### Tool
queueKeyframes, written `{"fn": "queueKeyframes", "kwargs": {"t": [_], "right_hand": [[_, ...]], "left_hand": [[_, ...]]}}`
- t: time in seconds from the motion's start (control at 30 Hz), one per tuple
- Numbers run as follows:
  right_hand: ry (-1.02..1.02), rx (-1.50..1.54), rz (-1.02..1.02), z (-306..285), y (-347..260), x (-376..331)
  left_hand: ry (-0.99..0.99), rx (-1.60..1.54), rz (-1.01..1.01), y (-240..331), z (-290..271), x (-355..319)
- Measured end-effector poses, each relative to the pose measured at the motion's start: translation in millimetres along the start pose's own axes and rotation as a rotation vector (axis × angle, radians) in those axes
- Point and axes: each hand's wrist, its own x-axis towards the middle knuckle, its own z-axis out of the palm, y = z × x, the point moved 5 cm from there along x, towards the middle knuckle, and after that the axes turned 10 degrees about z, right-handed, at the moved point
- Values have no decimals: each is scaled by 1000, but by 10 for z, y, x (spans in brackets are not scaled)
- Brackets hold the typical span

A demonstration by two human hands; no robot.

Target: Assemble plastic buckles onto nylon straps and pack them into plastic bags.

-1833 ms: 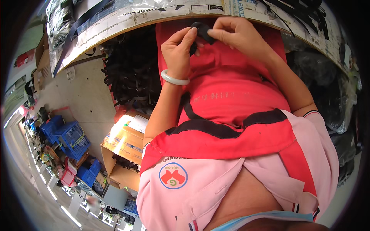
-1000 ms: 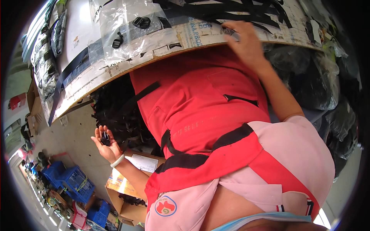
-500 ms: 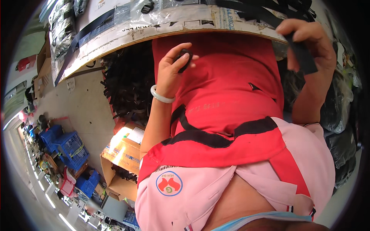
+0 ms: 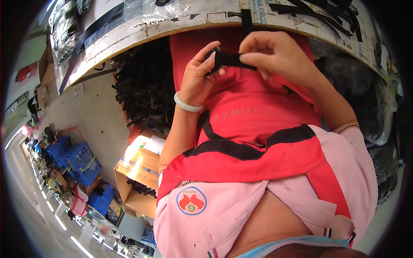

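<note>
My left hand (image 4: 194, 79), with a white bangle (image 4: 187, 104) at its wrist, pinches a small black piece that looks like a plastic buckle (image 4: 210, 55). Fingers cover much of that piece. A short black webbing strap (image 4: 230, 59) stretches from it to my right hand (image 4: 279, 53), whose thumb and fingers pinch the strap's other end. Whether the strap passes through the buckle or only lies against it, I cannot tell. Both hands are in front of the red apron (image 4: 258, 99), just below the worktable's edge.
Across the top runs the worktable (image 4: 142, 32), with another black strap (image 4: 246, 20) over its edge and several loose straps (image 4: 318, 16) at right. Beneath lies a heap of black straps (image 4: 144, 86). An open cardboard box (image 4: 137, 167) and blue crates (image 4: 81, 163) stand left.
My right hand has come in from the far right, bringing the strap to the buckle in my left hand. My left hand stays nearly in place. Another strap now shows over the table edge.
</note>
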Motion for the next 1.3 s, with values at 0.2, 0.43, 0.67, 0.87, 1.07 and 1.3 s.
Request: {"fn": "queueKeyframes", "kwargs": {"t": [0.2, 0.43, 0.67, 0.87, 1.07, 1.3], "right_hand": [[87, 175, 30, -180, 446, 303], [-16, 186, 116, -221, 593, 378], [-52, 237, 136, -223, 640, 425], [-46, 174, 135, -230, 666, 460], [-46, 159, 134, -236, 661, 455], [-23, 146, 119, -280, 678, 491]], "left_hand": [[21, -62, -15, 56, 152, -42], [133, 57, 12, 24, 183, -54], [11, 113, -6, -2, 110, -50], [11, 162, -25, 25, 173, -62], [86, 149, -40, 13, 161, -76], [3, 107, -5, -24, 123, -45]]}}
